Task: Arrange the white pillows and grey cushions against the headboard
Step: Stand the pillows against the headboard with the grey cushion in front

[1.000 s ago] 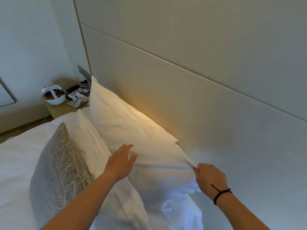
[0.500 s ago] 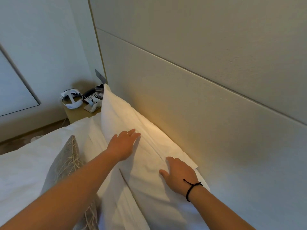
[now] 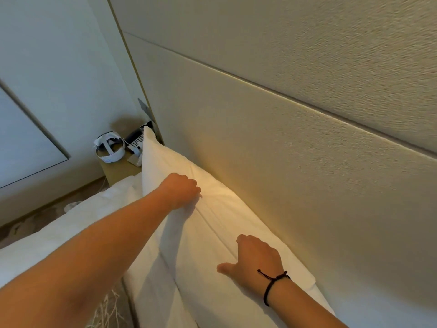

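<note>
A white pillow (image 3: 212,223) stands on edge against the beige padded headboard (image 3: 272,150). My left hand (image 3: 182,190) grips the fabric at the pillow's upper edge, fingers curled. Nearer to me, my right hand (image 3: 255,263), with a black cord on its wrist, holds the same pillow's top with fingers bent over it and thumb spread on the front. A second white pillow (image 3: 151,290) lies in front of the first. Only a sliver of a grey cushion (image 3: 106,311) with a pale straw pattern shows at the bottom edge, under my left forearm.
The white duvet (image 3: 71,226) covers the bed to the left. Beyond the pillow's far corner a wooden nightstand (image 3: 118,169) carries a white headset (image 3: 110,146) and a phone (image 3: 137,142). Floor shows at the far left.
My left hand slid further along the pillow and curled from flat into a grip. My right hand went from pinching the corner to flat, then bent over the top. My view moved closer.
</note>
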Demonstrator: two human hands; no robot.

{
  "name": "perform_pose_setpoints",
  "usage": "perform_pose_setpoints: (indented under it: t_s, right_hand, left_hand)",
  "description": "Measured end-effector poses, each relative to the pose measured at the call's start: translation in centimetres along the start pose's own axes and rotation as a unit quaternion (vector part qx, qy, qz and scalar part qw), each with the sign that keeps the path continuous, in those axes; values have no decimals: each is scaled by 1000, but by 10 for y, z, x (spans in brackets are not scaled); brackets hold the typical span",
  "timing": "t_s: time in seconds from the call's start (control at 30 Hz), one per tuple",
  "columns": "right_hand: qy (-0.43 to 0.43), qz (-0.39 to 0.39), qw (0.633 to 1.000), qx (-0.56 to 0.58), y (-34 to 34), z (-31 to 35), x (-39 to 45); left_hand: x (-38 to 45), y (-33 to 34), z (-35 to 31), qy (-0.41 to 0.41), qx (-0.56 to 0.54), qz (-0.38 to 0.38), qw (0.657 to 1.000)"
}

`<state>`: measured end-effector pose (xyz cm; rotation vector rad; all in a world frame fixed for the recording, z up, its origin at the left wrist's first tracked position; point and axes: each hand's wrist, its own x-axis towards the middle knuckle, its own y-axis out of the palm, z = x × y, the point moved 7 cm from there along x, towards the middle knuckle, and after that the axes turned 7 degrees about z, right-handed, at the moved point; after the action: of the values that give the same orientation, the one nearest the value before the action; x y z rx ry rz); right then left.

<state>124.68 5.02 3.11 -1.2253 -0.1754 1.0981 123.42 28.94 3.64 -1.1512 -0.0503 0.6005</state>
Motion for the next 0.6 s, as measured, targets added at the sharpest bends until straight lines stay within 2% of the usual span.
perform_pose_setpoints:
  t_s: [0.07,0.17,0.27,0.4,0.47,0.6]
  right_hand:
    - [4,26,998,-65,3,6,4]
    - [-24,57,994,-92,12,16,15]
    - [-29,16,997,-64,-5,24,25]
    - [-36,-94,995,-27,-53,24,38]
    - [-20,-96,995,-25,-60,14,42]
    - [21,-61,997,-52,-46,-4,41]
  left_hand:
    - [16,9,16,20,-93,60,994]
    - [25,5,26,87,-78,100,988]
    - [26,-19,40,101,44,52,993]
    - [41,-53,65,75,67,-53,994]
    - [46,-53,57,67,52,-72,994]
    - [51,-31,43,87,-16,-48,995]
